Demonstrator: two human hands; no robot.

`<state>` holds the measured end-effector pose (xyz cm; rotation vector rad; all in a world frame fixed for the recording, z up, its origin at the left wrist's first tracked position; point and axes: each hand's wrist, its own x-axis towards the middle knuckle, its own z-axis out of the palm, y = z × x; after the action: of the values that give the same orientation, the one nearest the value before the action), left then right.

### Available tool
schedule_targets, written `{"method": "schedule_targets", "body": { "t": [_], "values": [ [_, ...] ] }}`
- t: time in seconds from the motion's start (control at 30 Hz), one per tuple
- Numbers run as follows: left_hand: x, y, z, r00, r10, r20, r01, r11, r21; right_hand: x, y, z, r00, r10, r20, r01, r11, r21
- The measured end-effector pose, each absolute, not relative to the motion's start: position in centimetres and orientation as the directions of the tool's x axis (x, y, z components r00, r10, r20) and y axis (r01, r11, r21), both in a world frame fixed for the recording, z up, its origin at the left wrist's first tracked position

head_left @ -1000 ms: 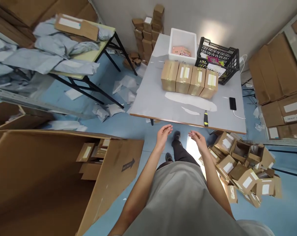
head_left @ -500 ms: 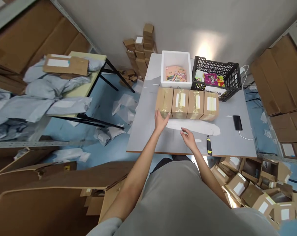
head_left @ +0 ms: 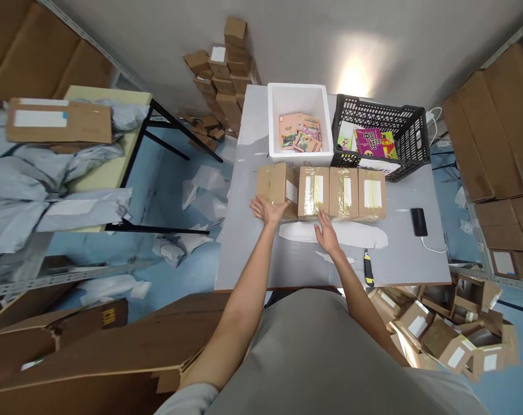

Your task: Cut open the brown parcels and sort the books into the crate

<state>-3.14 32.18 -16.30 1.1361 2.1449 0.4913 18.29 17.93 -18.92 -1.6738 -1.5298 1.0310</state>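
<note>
Four taped cardboard boxes stand in a row on the grey table; the leftmost box (head_left: 272,181) is turned slightly, with a gap between it and the second box (head_left: 313,193). My left hand (head_left: 268,211) lies against the near side of the leftmost box, thumb and fingers spread wide. At the near lower edge of the second box, my right hand (head_left: 327,233) has its fingers stretched out, over a white strip of paper (head_left: 360,235). Two more boxes, the third box (head_left: 343,193) and the fourth box (head_left: 372,195), sit close together on the right.
Behind the boxes stand a white foam box (head_left: 275,124) with small packets and a black plastic crate (head_left: 410,135) with books. A yellow-black utility knife (head_left: 368,268) and a phone (head_left: 418,222) lie at right. Grey parcels (head_left: 83,207) cover a side table at left.
The leftmost box has shifted left and turned, away from the second box. My left hand moved left with it. My right hand reached forward to the second box. The view has shifted too.
</note>
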Motion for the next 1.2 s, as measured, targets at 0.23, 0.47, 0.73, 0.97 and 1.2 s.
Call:
{"method": "schedule_targets", "body": {
  "t": [0.23, 0.47, 0.73, 0.97, 1.2],
  "values": [
    [-8.4, 31.7, -13.6, -0.468, 0.752, -0.464, 0.484, 0.657, 0.578, 18.1, 18.6, -18.3, 0.068, 0.988, -0.140, 0.461, -0.156, -0.873],
    [-16.2, 15.5, -13.2, -0.260, 0.927, -0.271, 0.757, 0.370, 0.539, 18.6, 14.2, -16.9, 0.195, 0.977, -0.082, 0.344, -0.147, -0.928],
    [-15.7, 2.9, -14.6, 0.350, 0.920, -0.180, 0.761, -0.167, 0.628, 16.3, 1.7, -18.8, 0.201, 0.909, -0.364, 0.129, -0.393, -0.911],
    [-11.9, 4.1, -15.9, 0.615, 0.783, -0.093, 0.612, -0.400, 0.682, 15.6, -6.3, -18.0, 0.247, 0.900, -0.358, 0.096, -0.390, -0.916],
    [-13.4, 3.1, -17.8, 0.354, 0.922, -0.156, 0.649, -0.122, 0.751, 15.1, -7.9, -18.6, 0.272, 0.856, -0.441, 0.101, -0.481, -0.871]
  ]
}}
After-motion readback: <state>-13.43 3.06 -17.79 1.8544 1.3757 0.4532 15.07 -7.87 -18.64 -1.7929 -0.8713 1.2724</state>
